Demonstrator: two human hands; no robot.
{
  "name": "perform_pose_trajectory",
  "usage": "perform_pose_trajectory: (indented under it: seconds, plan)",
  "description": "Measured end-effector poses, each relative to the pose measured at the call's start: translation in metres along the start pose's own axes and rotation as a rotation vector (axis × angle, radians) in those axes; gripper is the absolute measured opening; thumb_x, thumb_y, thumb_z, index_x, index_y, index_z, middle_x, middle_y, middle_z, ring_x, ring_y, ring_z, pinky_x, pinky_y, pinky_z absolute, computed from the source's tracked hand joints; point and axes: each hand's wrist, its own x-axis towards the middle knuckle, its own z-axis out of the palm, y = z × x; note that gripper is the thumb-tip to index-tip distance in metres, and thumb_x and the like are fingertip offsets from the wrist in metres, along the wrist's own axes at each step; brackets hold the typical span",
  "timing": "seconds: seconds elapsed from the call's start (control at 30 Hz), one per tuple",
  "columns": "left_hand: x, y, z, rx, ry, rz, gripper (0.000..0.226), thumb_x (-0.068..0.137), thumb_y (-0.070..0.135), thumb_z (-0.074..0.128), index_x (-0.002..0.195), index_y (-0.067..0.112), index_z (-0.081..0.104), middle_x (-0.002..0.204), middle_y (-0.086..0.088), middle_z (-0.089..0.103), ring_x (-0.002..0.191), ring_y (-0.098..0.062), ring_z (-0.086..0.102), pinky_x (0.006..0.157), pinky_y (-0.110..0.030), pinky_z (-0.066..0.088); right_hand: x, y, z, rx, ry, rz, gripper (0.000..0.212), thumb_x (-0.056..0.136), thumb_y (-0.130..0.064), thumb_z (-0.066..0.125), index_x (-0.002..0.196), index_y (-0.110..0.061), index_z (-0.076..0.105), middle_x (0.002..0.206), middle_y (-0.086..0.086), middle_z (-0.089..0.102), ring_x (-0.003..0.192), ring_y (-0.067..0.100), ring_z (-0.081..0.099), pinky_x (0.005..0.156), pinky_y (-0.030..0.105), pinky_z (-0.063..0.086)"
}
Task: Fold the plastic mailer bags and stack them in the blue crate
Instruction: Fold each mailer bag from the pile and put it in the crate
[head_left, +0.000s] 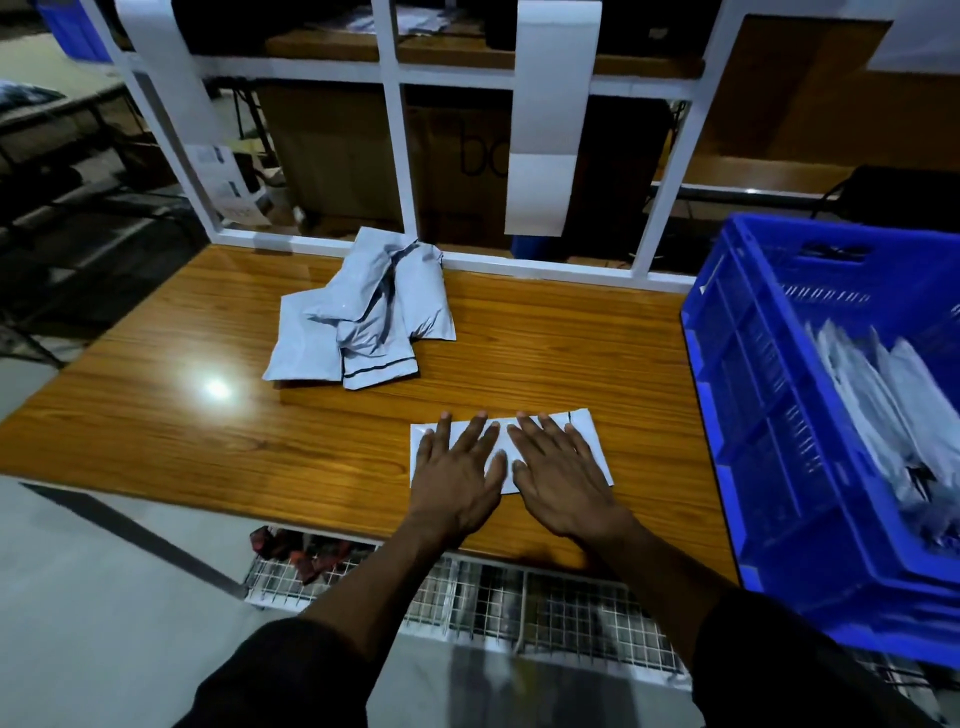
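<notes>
The folded bag (584, 441) lies flat on the table (156, 431) near the front edge, a white rectangle with a dark line near its right end. Both hands press on it side by side: the left hand (457, 478) covers its left half, the right hand (561, 478) its right half, fingers straight and spread, palms down, gripping nothing. This looks like the creasing step, flattening the fold before the bag goes to the crate (753, 415), which stands at the right of the table and already holds several folded bags (893, 415) leaning together. Further back, near the white frame (400, 156), a loose pile (363, 317) of crumpled grey bags waits, so a fair share of the work seems left.

The risks from here: slick plastic tends to spring open, so if the palms lift before the crease sets, the fold may unroll on the way over. The glossy table could let the bag slide toward the front edge under a sideways push. Dropping it loosely among the leaning bags might topple them or let it open inside the crate
</notes>
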Motion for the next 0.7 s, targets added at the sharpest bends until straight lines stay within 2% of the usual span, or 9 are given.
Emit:
perform_pose_trajectory:
  seconds: [0.1,0.2,0.27,0.4,0.57,0.7]
  plan:
    - [-0.003,-0.007,0.002,0.043,0.066,-0.05,0.076,0.098,0.063,0.003,0.162,0.028,0.02,0.17,0.006,0.012,0.157,-0.035,-0.004,0.124,-0.05,0.003,0.001,-0.002,-0.005,0.031,-0.029,0.027,0.066,0.1,-0.049,0.008,0.16,-0.023,0.016,0.169,-0.003,0.004,0.155,0.017,-0.003,0.124,0.042,-0.003]
    - [-0.007,-0.013,0.002,0.117,0.055,-0.11,0.083,0.091,0.071,-0.004,0.163,0.033,0.01,0.171,0.005,0.002,0.155,-0.043,-0.006,0.123,-0.054,0.002,0.01,-0.01,-0.011,0.01,-0.021,0.053,0.056,0.106,-0.041,0.026,0.158,-0.02,0.024,0.167,0.002,0.014,0.154,0.022,0.008,0.123,0.046,0.001]
    - [-0.007,-0.012,0.002,0.133,0.024,-0.126,0.084,0.088,0.072,-0.007,0.163,0.035,0.003,0.171,0.006,-0.004,0.154,-0.044,-0.01,0.123,-0.055,-0.001,0.012,-0.015,-0.009,-0.006,-0.01,0.055,0.056,0.106,-0.043,0.024,0.158,-0.023,0.023,0.167,0.003,0.017,0.154,0.025,0.01,0.123,0.049,0.0]
    - [-0.007,-0.012,0.001,0.132,0.031,-0.123,0.081,0.09,0.071,-0.003,0.163,0.036,0.001,0.171,0.006,-0.006,0.154,-0.043,-0.012,0.124,-0.055,-0.003,0.008,-0.009,0.002,-0.041,-0.015,0.03,0.068,0.098,-0.056,-0.002,0.16,-0.033,0.014,0.169,-0.002,0.004,0.155,0.022,-0.003,0.123,0.046,-0.008]
    - [-0.007,-0.013,0.003,0.108,0.065,-0.114,0.077,0.096,0.07,0.007,0.163,0.034,0.007,0.171,0.006,0.0,0.154,-0.044,-0.008,0.124,-0.056,-0.002,0.005,0.016,-0.002,0.043,-0.064,0.045,0.075,0.094,-0.068,0.0,0.16,-0.034,0.006,0.168,-0.007,-0.005,0.154,0.017,-0.011,0.124,0.04,-0.01]
    - [-0.006,-0.014,0.003,0.134,0.032,-0.113,0.073,0.099,0.069,0.006,0.162,0.036,-0.004,0.17,0.008,-0.012,0.153,-0.041,-0.018,0.124,-0.055,-0.007,-0.003,0.045,-0.001,0.04,-0.068,0.075,0.071,0.098,-0.069,0.005,0.16,-0.034,0.001,0.167,-0.008,-0.01,0.153,0.014,-0.016,0.124,0.04,-0.009]
